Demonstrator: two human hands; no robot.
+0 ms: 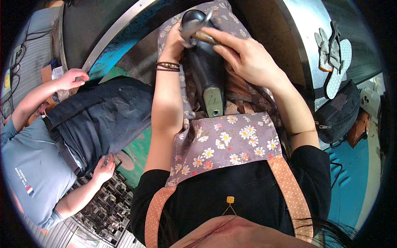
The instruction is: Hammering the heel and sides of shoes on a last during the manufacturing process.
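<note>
Left hand (175, 39) and right hand (244, 56) both close on a black shoe (206, 70) held over a floral apron (227, 142), its heel toward the wearer. Beaded bracelets (167, 66) circle the left wrist. A co-worker's hand (103, 169) rests nearby on dark trousers (105, 115).

A workshop, plainly: a long steel workbench (306, 37) curves past with work gloves (331, 49) lying near its right edge; racks of small metal parts (105, 202) (dark, closely packed) sit beside a co-worker (49, 165); the floor (351, 182) is painted teal.
</note>
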